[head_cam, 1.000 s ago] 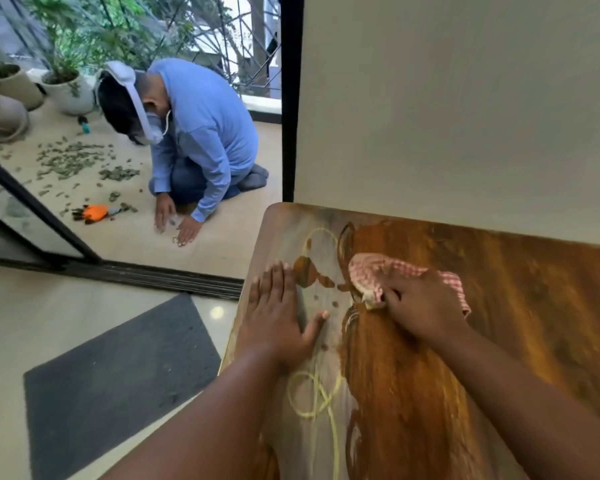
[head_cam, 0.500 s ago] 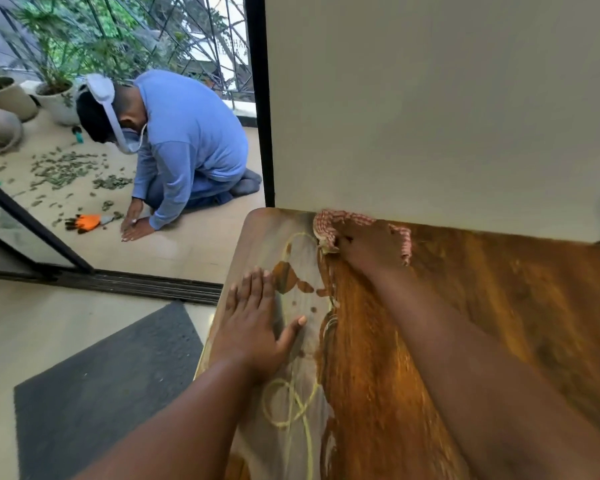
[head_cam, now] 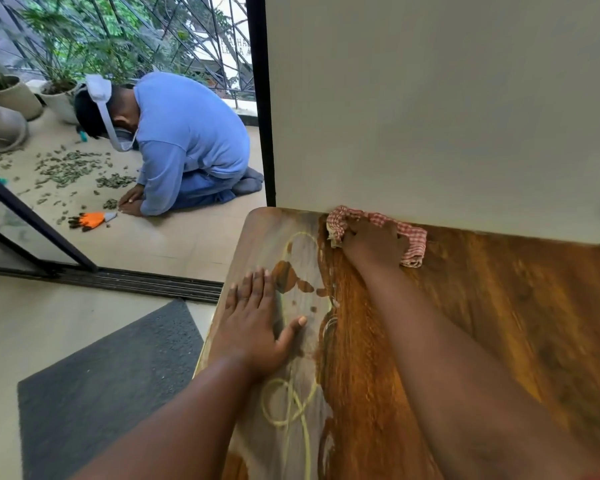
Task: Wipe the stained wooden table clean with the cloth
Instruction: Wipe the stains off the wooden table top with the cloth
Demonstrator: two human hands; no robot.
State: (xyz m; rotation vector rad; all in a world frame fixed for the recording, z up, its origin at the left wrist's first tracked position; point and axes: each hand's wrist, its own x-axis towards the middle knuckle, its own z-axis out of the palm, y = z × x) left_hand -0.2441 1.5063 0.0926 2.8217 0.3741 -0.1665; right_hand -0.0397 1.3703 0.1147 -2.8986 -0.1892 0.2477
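Observation:
The wooden table (head_cam: 499,306) has a pale grey film with yellow loops (head_cam: 291,407) along its left strip; the wood to the right is dark, shiny brown. A red-and-white checked cloth (head_cam: 413,237) lies bunched at the table's far edge, against the wall. My right hand (head_cam: 371,242) is on top of the cloth and grips it, the fingers curled into the fabric and mostly hidden. My left hand (head_cam: 253,327) lies flat on the stained strip near the left edge, fingers straight and thumb spread.
A cream wall (head_cam: 430,98) stands right behind the table. On the floor to the left lie a dark grey mat (head_cam: 111,382) and a sliding-door track (head_cam: 136,280). Beyond it a person in blue (head_cam: 187,140) kneels among scattered leaves, near an orange glove (head_cam: 94,220) and plant pots (head_cam: 11,95).
My right hand has pushed the cloth away from me, from the middle of the stain boundary up to the far edge by the wall. My left hand stays flat in place.

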